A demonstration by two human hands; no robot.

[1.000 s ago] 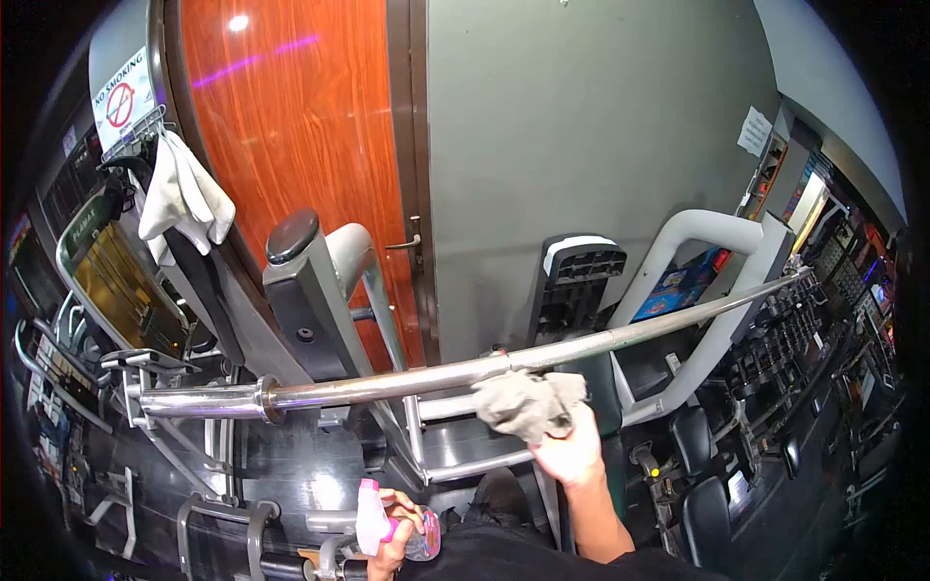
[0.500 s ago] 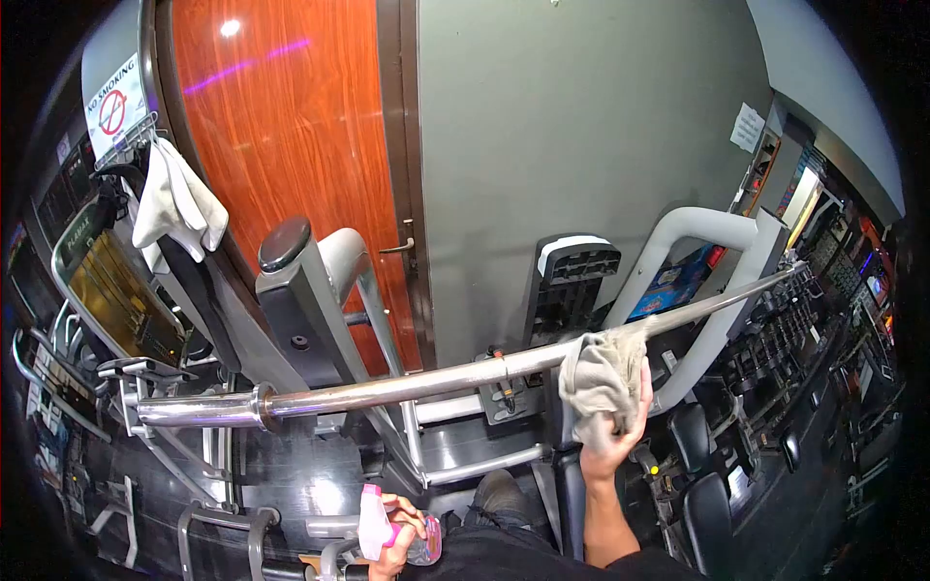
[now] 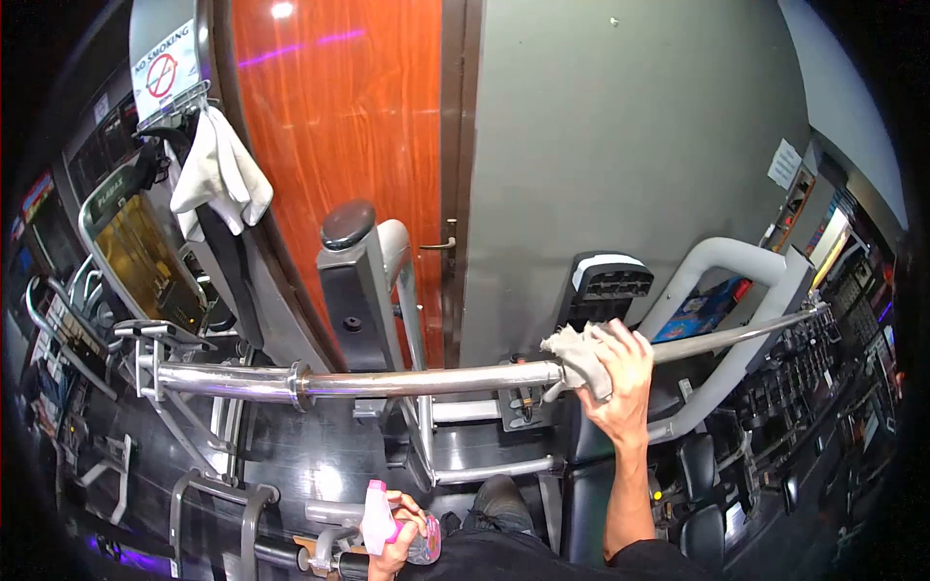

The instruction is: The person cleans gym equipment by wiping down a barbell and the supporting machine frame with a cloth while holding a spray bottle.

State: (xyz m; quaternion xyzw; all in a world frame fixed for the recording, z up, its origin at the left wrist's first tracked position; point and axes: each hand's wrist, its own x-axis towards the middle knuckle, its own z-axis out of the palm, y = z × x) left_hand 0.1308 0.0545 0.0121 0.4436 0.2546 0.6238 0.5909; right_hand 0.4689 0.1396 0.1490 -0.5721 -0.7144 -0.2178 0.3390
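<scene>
A long metal barbell (image 3: 426, 382) runs across the view at chest height, its thick sleeve and collar to the left. My right hand (image 3: 628, 382) is closed over a crumpled grey-beige cloth (image 3: 583, 362), pressing it around the bar right of the middle. Low in the view, my left hand (image 3: 399, 542) grips a spray bottle (image 3: 378, 518) with a white and pink head; its clear body shows beside the fingers. The bottle is held below the bar, apart from it.
A padded bench (image 3: 586, 504) lies below the bar. Grey machine frames (image 3: 741, 254) stand behind it, before a wooden door (image 3: 339, 165) and grey wall. White cloths (image 3: 221, 174) hang at the left. Dumbbell racks (image 3: 790, 387) line the right side.
My right hand has turned from beneath the cloth to over it, wrapping it on the bar. The view has shifted, and my left hand still holds the spray bottle.
</scene>
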